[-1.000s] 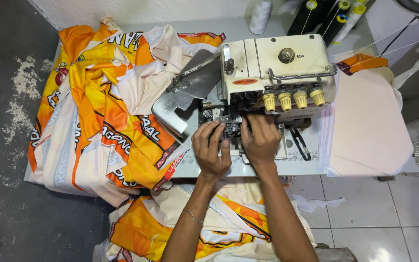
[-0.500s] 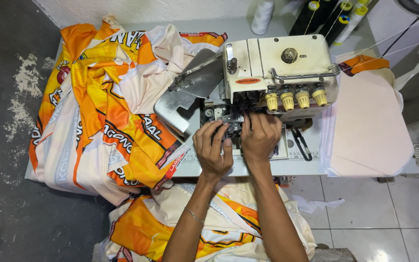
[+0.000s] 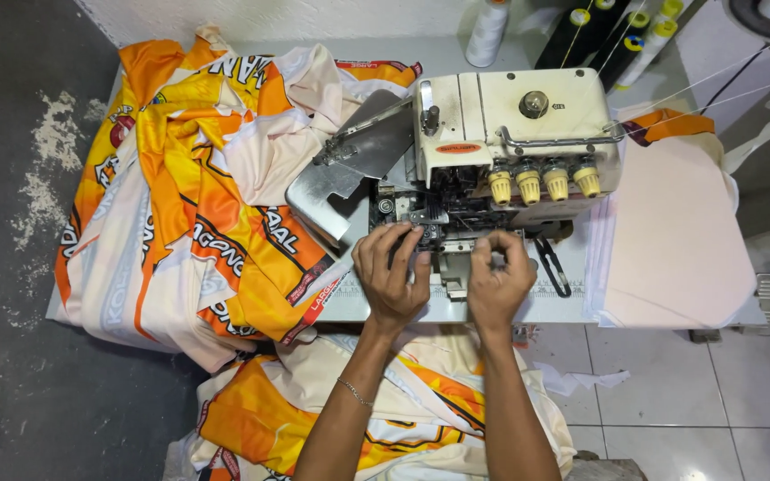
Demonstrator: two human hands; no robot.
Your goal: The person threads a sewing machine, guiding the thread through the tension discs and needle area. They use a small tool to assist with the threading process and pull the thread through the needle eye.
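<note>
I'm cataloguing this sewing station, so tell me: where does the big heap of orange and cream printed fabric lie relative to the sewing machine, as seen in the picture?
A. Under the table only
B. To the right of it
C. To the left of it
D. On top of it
C: the orange and cream fabric pile covers the table's left part, left of the sewing machine; plain pale fabric pieces lie right.

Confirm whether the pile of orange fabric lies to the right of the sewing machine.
No, the orange fabric pile lies left of the sewing machine.

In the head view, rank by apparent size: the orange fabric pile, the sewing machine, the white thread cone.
1. orange fabric pile
2. sewing machine
3. white thread cone, partly cut off at the frame's top, but clearly smallest.
</note>
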